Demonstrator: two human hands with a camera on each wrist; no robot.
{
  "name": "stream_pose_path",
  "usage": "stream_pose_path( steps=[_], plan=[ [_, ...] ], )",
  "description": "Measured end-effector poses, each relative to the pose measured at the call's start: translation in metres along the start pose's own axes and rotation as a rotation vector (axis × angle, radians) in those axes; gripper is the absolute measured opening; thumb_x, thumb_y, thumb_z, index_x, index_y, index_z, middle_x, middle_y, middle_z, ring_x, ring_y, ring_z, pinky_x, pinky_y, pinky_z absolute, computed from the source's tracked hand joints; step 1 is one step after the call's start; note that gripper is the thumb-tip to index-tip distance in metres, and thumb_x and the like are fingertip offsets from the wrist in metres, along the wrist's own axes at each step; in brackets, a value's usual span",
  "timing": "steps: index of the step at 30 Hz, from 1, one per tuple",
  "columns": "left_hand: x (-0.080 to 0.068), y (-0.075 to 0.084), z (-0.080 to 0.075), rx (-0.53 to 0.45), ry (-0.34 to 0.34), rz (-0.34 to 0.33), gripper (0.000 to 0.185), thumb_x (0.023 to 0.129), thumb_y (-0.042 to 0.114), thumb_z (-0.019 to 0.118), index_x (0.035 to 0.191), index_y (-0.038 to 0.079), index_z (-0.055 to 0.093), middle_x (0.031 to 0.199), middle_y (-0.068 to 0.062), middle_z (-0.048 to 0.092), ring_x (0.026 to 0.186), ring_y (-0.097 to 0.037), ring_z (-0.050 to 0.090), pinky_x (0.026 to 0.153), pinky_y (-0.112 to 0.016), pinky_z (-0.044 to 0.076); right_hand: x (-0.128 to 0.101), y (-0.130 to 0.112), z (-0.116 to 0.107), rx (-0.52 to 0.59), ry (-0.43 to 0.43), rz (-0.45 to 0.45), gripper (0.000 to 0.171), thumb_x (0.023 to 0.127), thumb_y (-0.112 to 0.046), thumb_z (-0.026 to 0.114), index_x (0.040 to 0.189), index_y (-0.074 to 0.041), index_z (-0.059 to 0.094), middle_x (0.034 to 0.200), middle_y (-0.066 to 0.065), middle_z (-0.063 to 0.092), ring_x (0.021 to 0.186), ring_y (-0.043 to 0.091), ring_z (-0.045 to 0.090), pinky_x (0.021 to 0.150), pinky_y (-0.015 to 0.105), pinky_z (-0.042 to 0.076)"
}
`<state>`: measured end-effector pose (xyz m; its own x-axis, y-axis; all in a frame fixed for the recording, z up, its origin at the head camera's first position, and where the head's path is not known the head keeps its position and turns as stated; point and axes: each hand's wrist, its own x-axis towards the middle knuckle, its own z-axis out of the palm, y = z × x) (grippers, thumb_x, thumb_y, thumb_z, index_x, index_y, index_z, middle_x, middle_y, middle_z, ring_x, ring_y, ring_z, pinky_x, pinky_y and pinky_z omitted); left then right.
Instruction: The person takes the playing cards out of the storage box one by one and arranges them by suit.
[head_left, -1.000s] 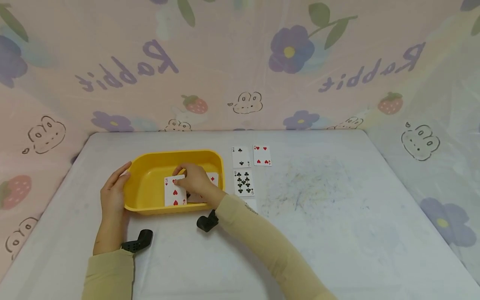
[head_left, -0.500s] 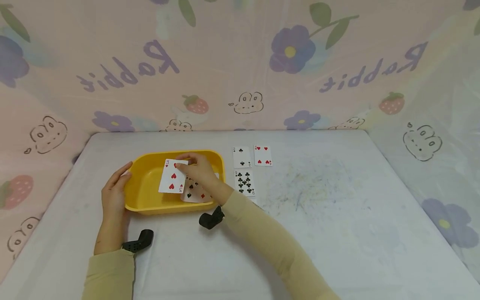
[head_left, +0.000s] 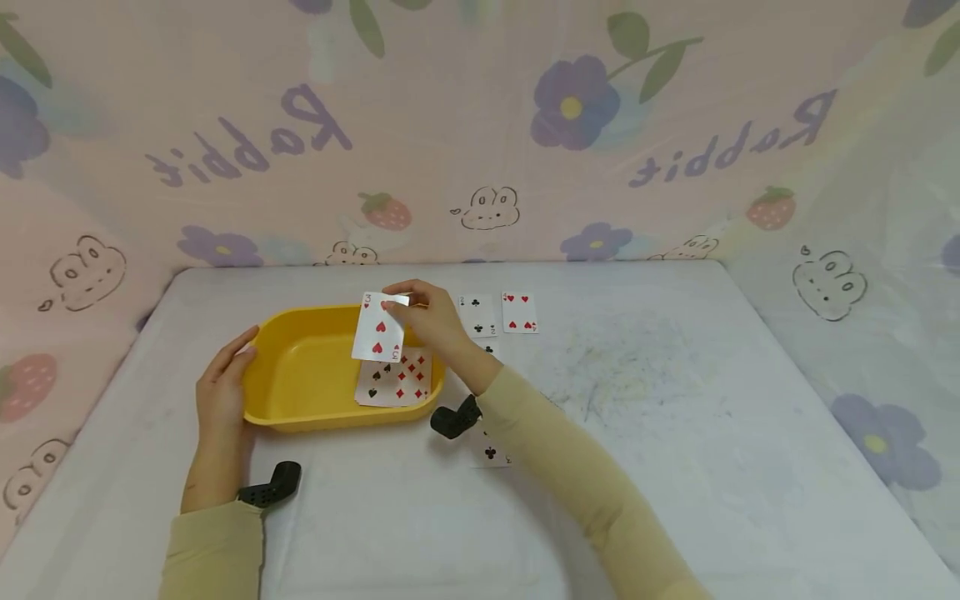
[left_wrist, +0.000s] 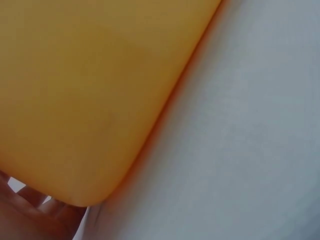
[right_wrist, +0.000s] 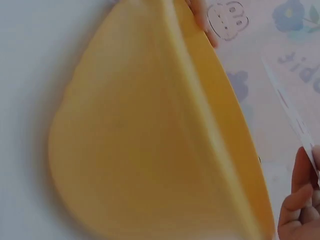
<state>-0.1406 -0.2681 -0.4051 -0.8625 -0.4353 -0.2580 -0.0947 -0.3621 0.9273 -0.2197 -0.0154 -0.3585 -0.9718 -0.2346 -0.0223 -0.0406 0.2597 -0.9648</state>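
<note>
i log one card (head_left: 377,332), three of hearts, above the right half of the yellow tub (head_left: 303,371); right hand (head_left: 433,323) pinching its upper corner. likely light, flexible, slick; i'd hold edges. left hand (head_left: 222,383): straight fingers against tub's left end. tub: smooth, rounded, seemingly plastic.

- Three of hearts (head_left: 380,329): face showing, tilted, above tub's right half; right hand (head_left: 435,321) pinches upper right corner, thumb on face.
- Tub (head_left: 315,423): yellow, rounded corners; left hand (head_left: 223,387) touches left end.
- Cards (head_left: 393,383) in tub's right end: face up, overlapping, spades and diamonds showing.
- Right of tub: two of clubs (head_left: 477,315), four of hearts (head_left: 521,312), face up.
</note>
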Motion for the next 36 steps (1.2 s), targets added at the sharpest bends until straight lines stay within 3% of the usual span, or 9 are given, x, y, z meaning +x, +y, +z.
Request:
stream_pose_path(
  steps=[5,12,16,21,31,36],
  plan=[
    [0.0,0.001,0.0,-0.013,0.006,-0.013,0.038,0.095,0.024,0.06,0.132,0.02,0.06,0.144,0.009,0.045,0.13,-0.007,0.039,0.105,-0.013,0.036,0.0,0.007,-0.024,0.001,0.04,0.015,0.023,0.091,-0.021,0.065,0.114,-0.017,0.068,0.102,0.003,0.06,0.084,0.014,0.052,0.07,0.02,0.043],
    [0.002,0.0,0.001,0.013,0.036,-0.013,0.036,0.094,0.023,0.061,0.13,0.022,0.062,0.143,0.011,0.048,0.131,-0.006,0.038,0.105,-0.011,0.035,-0.001,0.025,-0.061,-0.021,0.1,-0.015,0.024,0.091,-0.018,0.065,0.114,-0.014,0.068,0.089,0.001,0.057,0.075,0.012,0.048,0.064,0.021,0.041],
    [0.002,0.0,0.0,-0.003,0.013,-0.023,0.037,0.094,0.024,0.061,0.131,0.022,0.061,0.144,0.011,0.046,0.133,-0.007,0.036,0.105,-0.011,0.035,-0.006,0.035,-0.082,-0.054,0.1,-0.019,0.026,0.09,-0.018,0.065,0.116,-0.014,0.068,0.095,0.0,0.059,0.078,0.013,0.05,0.067,0.022,0.042],
    [0.002,-0.001,-0.001,-0.055,-0.018,-0.005,0.037,0.094,0.022,0.061,0.132,0.019,0.061,0.141,0.009,0.048,0.128,-0.006,0.041,0.1,-0.01,0.039,-0.014,0.049,-0.104,-0.063,0.104,0.0,0.027,0.089,-0.017,0.067,0.115,-0.011,0.068,0.087,-0.001,0.057,0.074,0.01,0.052,0.066,0.023,0.045],
    [0.002,-0.001,-0.002,-0.051,-0.018,-0.007,0.036,0.095,0.021,0.06,0.131,0.019,0.061,0.141,0.009,0.048,0.127,-0.006,0.042,0.099,-0.01,0.04,-0.028,0.074,-0.137,-0.086,0.11,0.044,0.029,0.088,-0.018,0.069,0.115,-0.009,0.068,0.076,-0.004,0.046,0.067,0.01,0.044,0.059,0.022,0.039],
    [0.001,0.0,-0.001,-0.05,-0.011,-0.008,0.037,0.094,0.023,0.061,0.131,0.019,0.061,0.141,0.009,0.049,0.125,-0.005,0.044,0.097,-0.009,0.041,-0.032,0.084,-0.148,-0.161,0.101,0.057,0.029,0.088,-0.019,0.07,0.114,-0.008,0.068,0.077,-0.005,0.055,0.073,0.013,0.047,0.061,0.023,0.041]
  ],
)
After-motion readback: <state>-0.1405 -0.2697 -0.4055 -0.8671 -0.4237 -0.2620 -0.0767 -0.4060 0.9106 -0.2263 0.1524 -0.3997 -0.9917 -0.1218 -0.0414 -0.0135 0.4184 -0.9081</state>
